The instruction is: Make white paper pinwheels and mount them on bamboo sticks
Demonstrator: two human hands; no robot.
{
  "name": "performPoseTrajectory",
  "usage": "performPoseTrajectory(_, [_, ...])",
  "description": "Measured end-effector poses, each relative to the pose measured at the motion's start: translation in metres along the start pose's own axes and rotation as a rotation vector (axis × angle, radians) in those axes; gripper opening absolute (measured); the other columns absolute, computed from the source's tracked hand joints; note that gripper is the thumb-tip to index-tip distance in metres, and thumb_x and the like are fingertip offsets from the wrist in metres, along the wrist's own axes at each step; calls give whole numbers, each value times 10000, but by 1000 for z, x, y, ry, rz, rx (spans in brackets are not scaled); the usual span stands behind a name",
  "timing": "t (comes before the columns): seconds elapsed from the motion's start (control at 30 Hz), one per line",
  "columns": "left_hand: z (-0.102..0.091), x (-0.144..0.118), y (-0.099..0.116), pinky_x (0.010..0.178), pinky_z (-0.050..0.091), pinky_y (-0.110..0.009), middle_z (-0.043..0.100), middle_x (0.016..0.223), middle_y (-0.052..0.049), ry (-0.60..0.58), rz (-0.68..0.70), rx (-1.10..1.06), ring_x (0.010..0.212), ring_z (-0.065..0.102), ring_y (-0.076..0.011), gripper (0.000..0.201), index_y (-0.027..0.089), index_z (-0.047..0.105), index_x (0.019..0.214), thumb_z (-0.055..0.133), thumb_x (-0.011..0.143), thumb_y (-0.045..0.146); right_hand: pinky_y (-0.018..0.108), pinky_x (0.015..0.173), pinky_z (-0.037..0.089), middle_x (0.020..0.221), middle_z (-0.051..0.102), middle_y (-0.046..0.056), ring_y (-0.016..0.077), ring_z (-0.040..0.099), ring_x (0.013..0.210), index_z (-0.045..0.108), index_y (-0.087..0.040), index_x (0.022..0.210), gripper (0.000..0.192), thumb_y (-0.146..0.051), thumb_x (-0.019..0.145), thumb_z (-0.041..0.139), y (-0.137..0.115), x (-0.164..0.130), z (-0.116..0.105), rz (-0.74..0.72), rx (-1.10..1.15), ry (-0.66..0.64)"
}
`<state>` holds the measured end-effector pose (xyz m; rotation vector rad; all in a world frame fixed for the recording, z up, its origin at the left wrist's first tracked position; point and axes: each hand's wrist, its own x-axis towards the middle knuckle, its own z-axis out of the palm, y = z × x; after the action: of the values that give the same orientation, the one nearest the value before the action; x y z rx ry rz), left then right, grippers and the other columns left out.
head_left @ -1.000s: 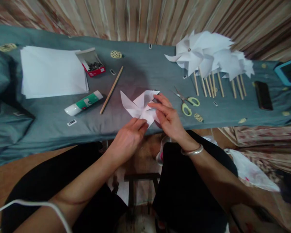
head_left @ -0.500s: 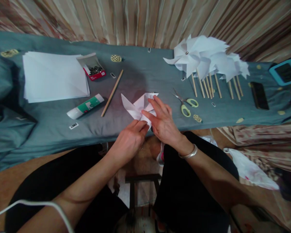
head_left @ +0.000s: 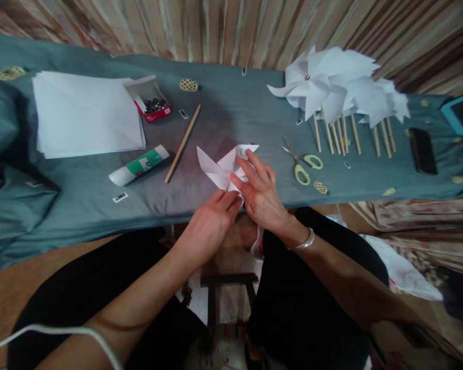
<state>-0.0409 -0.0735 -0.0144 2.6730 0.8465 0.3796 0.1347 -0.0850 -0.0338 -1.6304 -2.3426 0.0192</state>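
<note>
1. The left hand (head_left: 210,221) pinches the near corner of a folded white paper pinwheel (head_left: 224,165).
2. The right hand (head_left: 260,192) lies open on the same paper, fingers pressing its middle.
3. The pinwheel rests on the grey-blue cloth (head_left: 231,113) at the near edge.
4. Just left lies a wooden stick (head_left: 182,144), then a glue stick (head_left: 139,165).
5. Right of the hands lie scissors (head_left: 303,162).
6. Farther off: a paper stack (head_left: 85,113), a red pin box (head_left: 151,103), finished pinwheels (head_left: 332,82), a phone (head_left: 423,150).
</note>
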Motion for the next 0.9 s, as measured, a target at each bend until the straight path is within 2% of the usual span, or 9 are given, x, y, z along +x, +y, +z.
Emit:
performPoseTrajectory(0.1, [0,1,-1,853,578,-332,641,1100,-92,-11,8,13,985,592,-219,201,111,619,1075,499,914,100,511,1107,296,1504,433,121,268,176,1493,604,-188,1243,381,-139,925,400,-1,1,-2,27,29,-10])
performPoseTrajectory(0.23, [1,2,-2,864,572,-341,640,1098,-99,-25,14,27,990,589,-219,203,111,631,1040,461,929,99,524,1102,326,1533,395,82,279,203,1485,638,-231,1227,444,-83,872,417,-1,4,-12,154,156,-33])
performPoseTrajectory(0.37, [3,1,-2,874,569,-358,631,1149,-122,12,27,28,1007,578,-233,215,90,627,1074,462,940,122,520,1120,319,1527,403,60,257,232,1477,642,-249,1232,502,-41,854,385,3,5,-26,215,220,3])
performPoseTrajectory(0.5, [2,1,-1,896,564,-365,632,1150,-124,10,23,7,1023,576,-238,229,87,626,1098,466,939,123,534,1116,300,1539,384,88,281,199,1486,640,-230,1224,467,-48,852,425,2,0,-32,157,148,9])
performPoseTrajectory(0.63, [1,2,0,895,566,-368,638,1116,-123,-7,19,21,1015,585,-236,226,83,625,1090,461,941,128,572,1090,296,1523,406,117,306,211,1479,643,-228,1210,431,-66,878,420,0,-2,-30,92,99,-9])
performPoseTrajectory(0.9, [0,2,0,888,563,-360,629,1115,-119,-22,14,16,1008,585,-228,217,98,621,1075,449,944,123,569,1087,287,1524,409,117,316,215,1475,645,-214,1187,398,-88,877,430,0,1,-23,76,74,-35])
